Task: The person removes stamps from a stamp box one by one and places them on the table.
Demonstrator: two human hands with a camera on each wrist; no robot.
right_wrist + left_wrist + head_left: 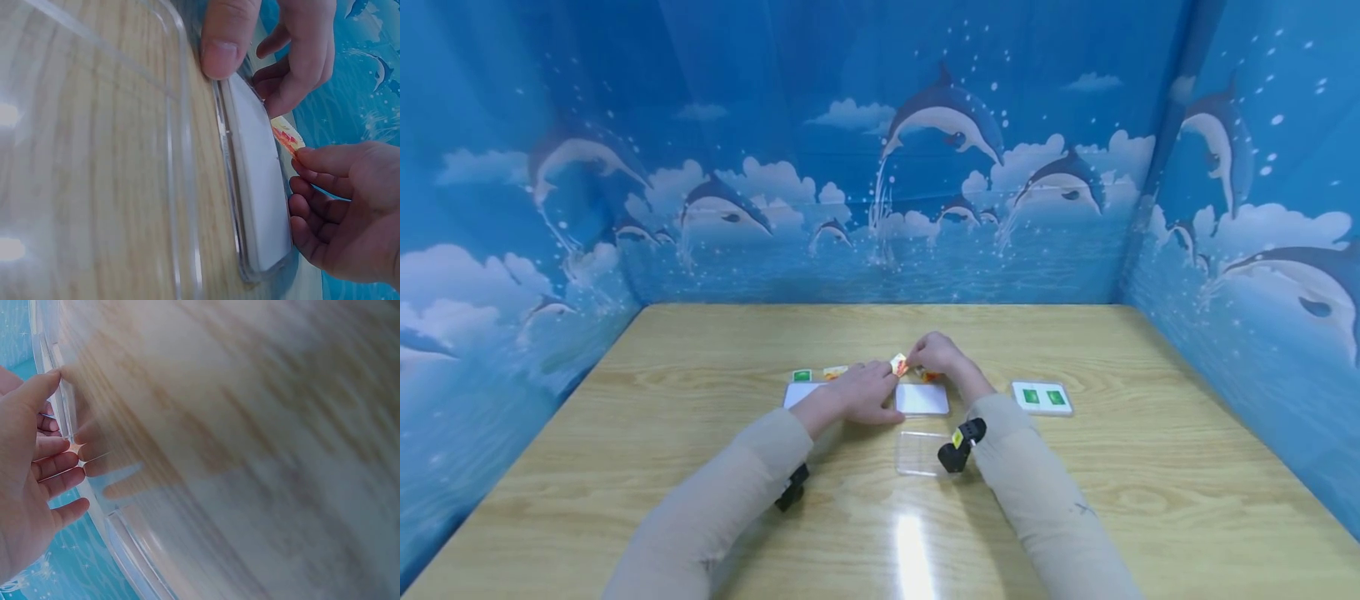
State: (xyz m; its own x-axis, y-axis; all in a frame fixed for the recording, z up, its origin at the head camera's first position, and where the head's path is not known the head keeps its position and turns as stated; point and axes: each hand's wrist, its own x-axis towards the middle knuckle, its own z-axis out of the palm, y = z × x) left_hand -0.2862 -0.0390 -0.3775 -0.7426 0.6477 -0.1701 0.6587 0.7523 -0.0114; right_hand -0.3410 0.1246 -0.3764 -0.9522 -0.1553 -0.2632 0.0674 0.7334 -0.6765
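Observation:
My right hand [934,352] pinches a small white and orange-red picture piece [899,364] between thumb and forefinger, at the far side of a clear case with a white inside [921,399]. In the right wrist view that piece [287,136] stands tilted just beyond the case's far edge. My left hand [867,392] holds the case's left end, thumb [222,50] on the near edge and fingers round the far side. Another orange piece [928,375] lies partly below my right hand. A clear lid [917,454] lies nearer me, partly overlapped by the right wrist camera.
A second white case [796,393] is partly behind my left hand. Beyond it lie a green piece [802,376] and a yellow-orange piece [833,372]. On the right lies a case with two green pieces [1042,398]. Dolphin-print curtains [880,250] border the wooden table [700,350].

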